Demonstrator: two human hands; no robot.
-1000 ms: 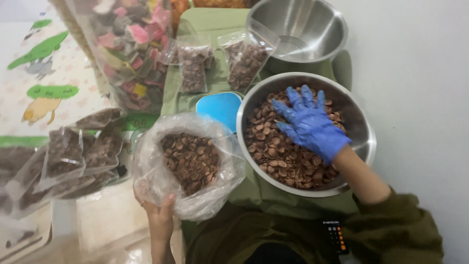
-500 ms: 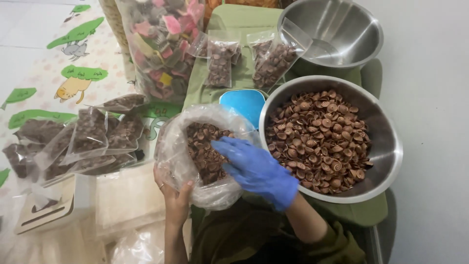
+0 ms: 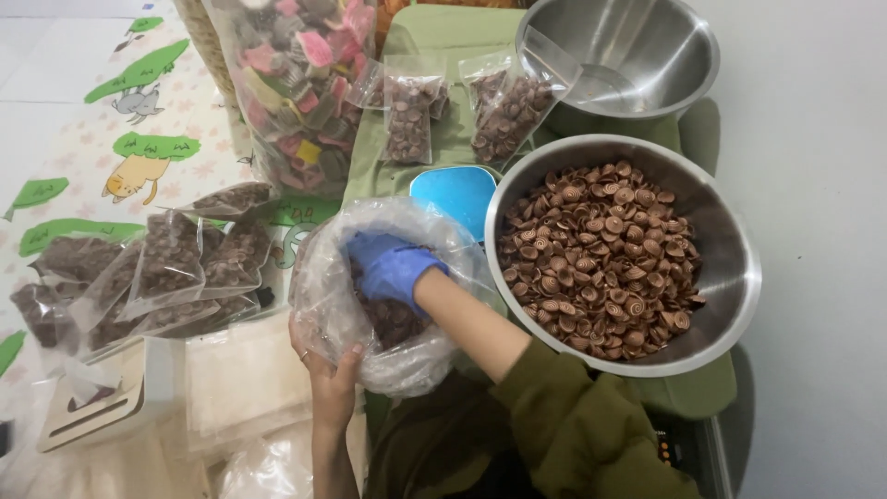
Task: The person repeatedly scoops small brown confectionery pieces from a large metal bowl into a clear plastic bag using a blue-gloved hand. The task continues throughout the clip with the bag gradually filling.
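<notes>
Blue glove on the right hand [image 3: 393, 268], and it's plunged wrist-deep into the clear plastic bag [image 3: 388, 291], buried among the small brown spiral snacks inside; whether those fingers are cupped round a handful or spread loose, I cannot tell, the film hides them. The bare left hand [image 3: 323, 365] cradles the bag from underneath at its near side, fingers curled up into the crinkled film, gripping it. The bag sits just beside the near-left rim of the big steel bowl [image 3: 730, 277], which is heaped with the same brown pieces, and right in front of a blue lid [image 3: 457, 194]. Farther off, an empty steel bowl [image 3: 637, 55] stands at the far edge of the green cloth [image 3: 434, 37], with two small filled packets [image 3: 411, 115] leaning nearby. Off to the left, a pile of sealed packets [image 3: 171, 268] rests on the patterned floor mat [image 3: 83, 120]. That bag looks soft, floppy and slippery, fairly light, its contents brittle, so I'd judge support from below and a hold at the gathered mouth serves best.
</notes>
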